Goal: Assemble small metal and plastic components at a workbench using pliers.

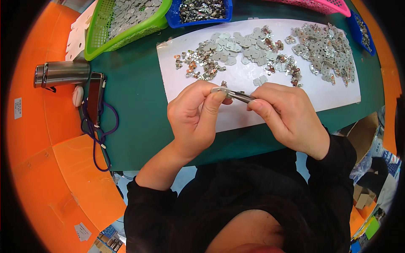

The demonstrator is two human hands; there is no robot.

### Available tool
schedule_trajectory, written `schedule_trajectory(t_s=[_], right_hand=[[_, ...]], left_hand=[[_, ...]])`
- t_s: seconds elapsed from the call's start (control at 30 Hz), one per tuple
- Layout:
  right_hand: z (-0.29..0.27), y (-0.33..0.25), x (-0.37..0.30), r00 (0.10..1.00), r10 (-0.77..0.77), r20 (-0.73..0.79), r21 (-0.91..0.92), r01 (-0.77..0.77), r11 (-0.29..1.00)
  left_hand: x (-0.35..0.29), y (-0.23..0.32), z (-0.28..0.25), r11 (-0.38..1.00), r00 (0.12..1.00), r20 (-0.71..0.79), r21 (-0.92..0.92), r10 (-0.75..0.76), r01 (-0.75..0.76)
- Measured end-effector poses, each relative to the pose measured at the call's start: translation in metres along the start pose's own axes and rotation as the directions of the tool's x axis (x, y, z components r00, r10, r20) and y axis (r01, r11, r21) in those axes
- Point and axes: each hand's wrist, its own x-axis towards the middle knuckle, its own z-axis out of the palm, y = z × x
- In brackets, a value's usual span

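Plainly, the left hand (190, 114) pinches a grey plate (219, 90); the right hand (292, 114) clasps probable pliers (241, 97).

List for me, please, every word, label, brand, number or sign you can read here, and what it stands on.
No text is legible.
Upper white sticker, on the orange panelling at left: too small.
Lower white sticker, same panelling: too small and blurred.
Blue-and-white packaging, right edge: print too small.
Pliers in the right hand: no legible marking.

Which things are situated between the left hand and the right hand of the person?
In the head view, a slim metal tool, apparently pliers, extends from the right hand toward a small flat metal piece pinched by the left hand.
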Motion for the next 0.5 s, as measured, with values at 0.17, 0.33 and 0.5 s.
schedule_trajectory(t_s=[0.17, 0.33, 0.5], right_hand=[[0.0065, -0.0018, 0.0004, 0.997, -0.019, -0.071, -0.013, 0.019, 1.000], [0.0084, -0.0006, 0.0007, 0.995, -0.036, -0.095, -0.036, 0.032, 0.999], [0.0095, -0.0029, 0.0001, 0.997, -0.002, -0.073, -0.023, 0.000, 1.000]], left_hand=[[-0.0022, -0.0010, 0.0001, 0.999, 1.000, -0.027, 0.042, 0.000, 0.001], [-0.0017, -0.0016, 0.0005, 0.999, 0.999, -0.018, 0.029, -0.029, 0.029], [-0.0041, 0.0009, 0.0032, 0.998, 0.998, -0.026, -0.047, -0.050, 0.049]])
